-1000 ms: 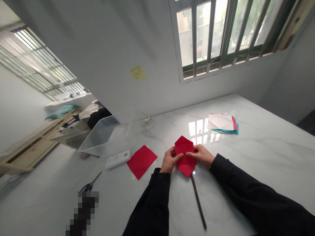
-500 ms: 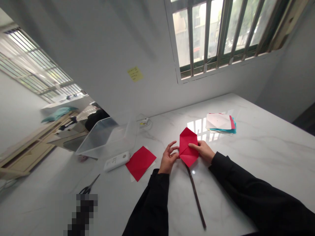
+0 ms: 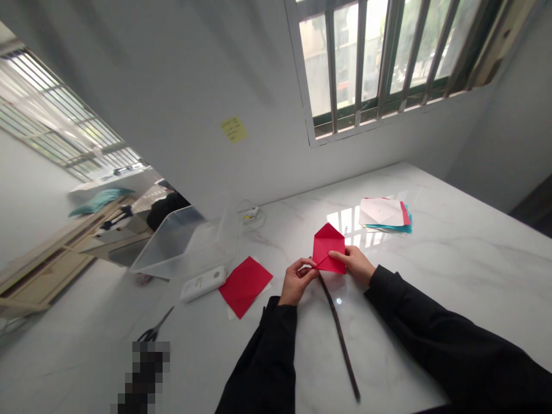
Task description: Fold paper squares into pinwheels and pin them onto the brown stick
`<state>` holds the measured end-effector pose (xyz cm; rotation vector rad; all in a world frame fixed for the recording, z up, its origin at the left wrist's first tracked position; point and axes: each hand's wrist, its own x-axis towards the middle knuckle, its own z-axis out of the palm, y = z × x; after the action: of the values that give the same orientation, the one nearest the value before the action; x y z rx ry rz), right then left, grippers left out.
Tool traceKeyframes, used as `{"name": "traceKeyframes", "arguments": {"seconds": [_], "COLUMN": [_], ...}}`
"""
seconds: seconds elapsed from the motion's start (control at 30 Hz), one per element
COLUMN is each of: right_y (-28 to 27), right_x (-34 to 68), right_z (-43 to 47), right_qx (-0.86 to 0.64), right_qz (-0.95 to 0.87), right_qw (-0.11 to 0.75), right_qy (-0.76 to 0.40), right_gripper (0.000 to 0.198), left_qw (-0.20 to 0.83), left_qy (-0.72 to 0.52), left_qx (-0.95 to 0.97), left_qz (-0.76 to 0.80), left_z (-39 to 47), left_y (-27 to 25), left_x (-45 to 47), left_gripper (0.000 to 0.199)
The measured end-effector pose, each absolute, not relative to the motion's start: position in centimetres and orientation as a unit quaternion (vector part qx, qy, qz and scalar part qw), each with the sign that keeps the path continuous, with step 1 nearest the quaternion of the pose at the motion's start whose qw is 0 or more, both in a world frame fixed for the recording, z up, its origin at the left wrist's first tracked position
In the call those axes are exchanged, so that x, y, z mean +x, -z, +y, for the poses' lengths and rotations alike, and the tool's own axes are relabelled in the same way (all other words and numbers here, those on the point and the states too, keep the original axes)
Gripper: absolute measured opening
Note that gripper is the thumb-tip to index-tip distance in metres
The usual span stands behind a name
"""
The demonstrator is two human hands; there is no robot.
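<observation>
A partly folded sheet of red paper [image 3: 329, 244] is between my two hands, its top flaps meeting in a point. My left hand [image 3: 297, 280] pinches the paper's lower left corner between thumb and fingers. With the thumb on its face, my right hand [image 3: 354, 264] grips the right side; the fingers behind are hidden. Beneath the paper a thin dark stick [image 3: 340, 333] lies on the table, running toward the near edge. Left of my hands another red sheet [image 3: 245, 286] lies flat over a pale one.
White marbled table [image 3: 405, 322]. A white oblong device [image 3: 202, 284] touches or nearly touches the flat red sheet. Scissors [image 3: 153, 330] lie at the left. A clear plastic bin [image 3: 172, 238] stands behind, and a paper stack [image 3: 383, 213] lies at the back right.
The paper's lower flap, which pointed down before, is now folded up, leaving a straight bottom edge. My left fingers have closed on the lower left corner.
</observation>
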<state>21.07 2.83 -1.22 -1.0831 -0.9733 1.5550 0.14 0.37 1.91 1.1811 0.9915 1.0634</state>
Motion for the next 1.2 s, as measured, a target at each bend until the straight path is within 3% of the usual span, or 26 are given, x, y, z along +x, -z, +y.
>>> {"name": "traceKeyframes", "arguments": {"seconds": [0.23, 0.53, 1.2], "right_y": [0.73, 0.50, 0.82], "right_x": [21.13, 21.19, 20.99], "right_z": [2.70, 2.62, 2.42], "right_qx": [-0.447, -0.435, -0.395], "right_qz": [-0.439, -0.470, -0.543], "right_qw": [0.451, 0.425, 0.390], "right_qy": [-0.636, -0.640, -0.630], "right_gripper": [0.050, 0.053, 0.060], "left_qw": [0.581, 0.600, 0.593], "left_qy": [-0.454, -0.454, -0.454], "left_qx": [0.514, 0.508, 0.507], "left_qz": [0.438, 0.420, 0.431], "left_z": [0.21, 0.20, 0.29], "left_y": [-2.12, -1.80, -1.27], "left_x": [0.24, 0.04, 0.29], "left_gripper": [0.032, 0.082, 0.061]}}
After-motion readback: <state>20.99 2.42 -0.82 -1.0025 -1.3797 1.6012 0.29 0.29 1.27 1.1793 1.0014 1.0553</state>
